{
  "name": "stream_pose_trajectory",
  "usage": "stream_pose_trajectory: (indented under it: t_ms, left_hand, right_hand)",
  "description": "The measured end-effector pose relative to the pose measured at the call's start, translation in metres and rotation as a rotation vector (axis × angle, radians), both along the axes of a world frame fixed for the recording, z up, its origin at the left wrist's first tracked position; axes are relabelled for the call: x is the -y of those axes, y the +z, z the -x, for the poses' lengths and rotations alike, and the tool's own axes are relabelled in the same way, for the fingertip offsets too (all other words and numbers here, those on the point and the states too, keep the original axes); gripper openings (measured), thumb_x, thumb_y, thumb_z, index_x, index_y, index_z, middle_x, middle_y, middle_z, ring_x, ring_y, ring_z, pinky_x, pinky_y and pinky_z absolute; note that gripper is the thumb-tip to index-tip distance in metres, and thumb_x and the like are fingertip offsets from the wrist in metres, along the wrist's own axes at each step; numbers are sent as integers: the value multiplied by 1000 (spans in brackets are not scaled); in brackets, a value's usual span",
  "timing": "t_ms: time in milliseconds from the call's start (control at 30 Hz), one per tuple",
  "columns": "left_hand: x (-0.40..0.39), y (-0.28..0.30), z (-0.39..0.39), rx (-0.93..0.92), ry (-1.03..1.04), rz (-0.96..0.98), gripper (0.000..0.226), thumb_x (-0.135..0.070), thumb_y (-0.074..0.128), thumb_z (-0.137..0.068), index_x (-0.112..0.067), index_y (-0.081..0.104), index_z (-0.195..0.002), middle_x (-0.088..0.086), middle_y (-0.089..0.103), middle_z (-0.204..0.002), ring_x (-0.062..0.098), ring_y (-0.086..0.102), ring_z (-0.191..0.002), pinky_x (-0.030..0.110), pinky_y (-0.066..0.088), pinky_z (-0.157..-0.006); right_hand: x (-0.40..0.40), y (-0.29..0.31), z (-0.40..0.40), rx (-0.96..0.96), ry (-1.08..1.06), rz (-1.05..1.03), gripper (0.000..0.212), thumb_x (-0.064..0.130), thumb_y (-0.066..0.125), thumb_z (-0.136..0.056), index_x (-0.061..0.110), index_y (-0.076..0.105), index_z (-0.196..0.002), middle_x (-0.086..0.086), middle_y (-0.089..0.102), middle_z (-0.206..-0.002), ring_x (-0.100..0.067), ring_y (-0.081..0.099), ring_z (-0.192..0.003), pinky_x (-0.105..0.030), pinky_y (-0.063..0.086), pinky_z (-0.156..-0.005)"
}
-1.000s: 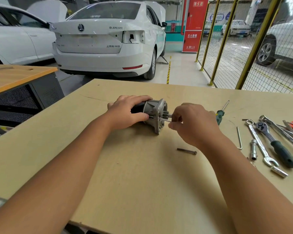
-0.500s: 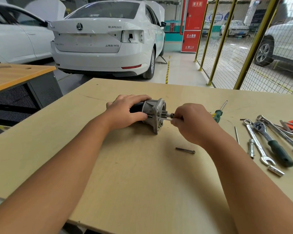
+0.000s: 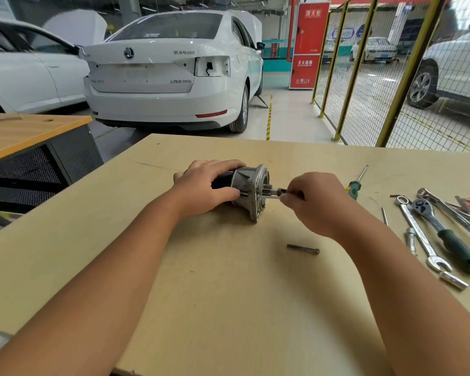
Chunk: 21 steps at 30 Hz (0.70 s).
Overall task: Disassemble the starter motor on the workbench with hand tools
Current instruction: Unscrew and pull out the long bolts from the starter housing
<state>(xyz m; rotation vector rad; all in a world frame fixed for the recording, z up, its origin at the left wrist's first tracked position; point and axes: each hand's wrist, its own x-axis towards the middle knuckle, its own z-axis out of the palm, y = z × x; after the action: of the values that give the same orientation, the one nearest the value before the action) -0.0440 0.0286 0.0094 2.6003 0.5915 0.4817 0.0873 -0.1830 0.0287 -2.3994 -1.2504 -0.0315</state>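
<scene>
The grey metal starter motor with a black body [image 3: 251, 189] lies on its side mid-way across the pale plywood workbench [image 3: 228, 294]. The left hand [image 3: 204, 185] grips its black body; the right hand [image 3: 314, 202] pinches a thin silver through-bolt [image 3: 269, 197] sticking out of the flange. A loose dark bolt [image 3: 303, 249] lies nearer; a green-handled screwdriver [image 3: 354, 185], ratchet [image 3: 445, 234] and spanner [image 3: 421, 234] lie right.

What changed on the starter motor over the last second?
Little. The right hand pinches the long through bolt at the flange, as before, and has drawn it slightly further out to the right. The left hand keeps its grip on the starter motor, which has not shifted on the workbench. The loose bolt and the tools to the right lie where they were.
</scene>
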Motion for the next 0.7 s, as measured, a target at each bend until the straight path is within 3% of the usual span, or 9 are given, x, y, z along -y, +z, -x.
stream_pose_trajectory:
  t_ms: [100,167,267,333,433,500,600,700]
  left_hand:
    - [-1,0,0,-8,-5,-10,58,-63,54,-78,-70,42,-134,-34,53,-134,12,35,-136,53,28,-104]
    - [-1,0,0,-11,-3,-8,58,-64,53,-78,-70,41,-134,-34,52,-135,11,34,-136,52,27,-104]
    - [-3,-1,-1,-7,-6,-10,60,-63,54,-77,-69,41,-135,-34,52,-135,11,34,-136,53,27,-105]
    - [-4,-2,-1,-11,-10,-9,60,-63,54,-77,-69,41,-136,-34,52,-136,11,33,-136,52,27,-105]
    - [-3,-1,-1,-1,-5,-4,60,-63,54,-77,-69,42,-135,-35,52,-136,11,33,-136,52,26,-105]
    - [-3,0,-1,0,-4,-1,59,-62,55,-77,-68,42,-135,-34,53,-135,11,33,-135,51,26,-104]
    - [-2,-2,-1,-2,0,-7,60,-62,54,-77,-68,42,-135,-34,53,-133,11,34,-135,50,26,-103]
    - [-2,-1,-1,-7,4,-15,61,-62,54,-76,-69,41,-135,-34,52,-135,11,34,-135,51,27,-102]
  right_hand:
    - [0,0,3,95,-32,-12,14,36,66,-95,24,72,-90,6,59,-85,-22,56,-86,-39,49,-77]
    - [2,1,7,123,-65,-34,10,40,72,-89,31,69,-84,10,61,-86,-21,57,-91,-44,49,-83]
    - [3,-1,6,101,-65,-75,14,38,77,-85,33,66,-78,10,64,-85,-20,58,-88,-42,50,-80]
    - [3,-2,4,23,-19,-167,11,32,79,-84,30,69,-78,10,65,-80,-17,59,-81,-34,50,-71]
    - [3,0,4,-14,15,-228,13,35,72,-89,28,71,-79,13,58,-67,-5,53,-67,-22,34,-54]
    - [2,1,2,-28,11,-188,26,36,64,-95,22,69,-73,8,57,-61,-7,52,-62,-21,31,-50]
    - [1,-1,-1,-4,16,-81,31,31,60,-98,14,68,-73,-1,58,-70,-22,54,-69,-26,35,-53]
    - [0,0,2,57,27,-106,14,27,70,-93,17,74,-83,4,56,-79,-20,54,-76,-31,43,-63]
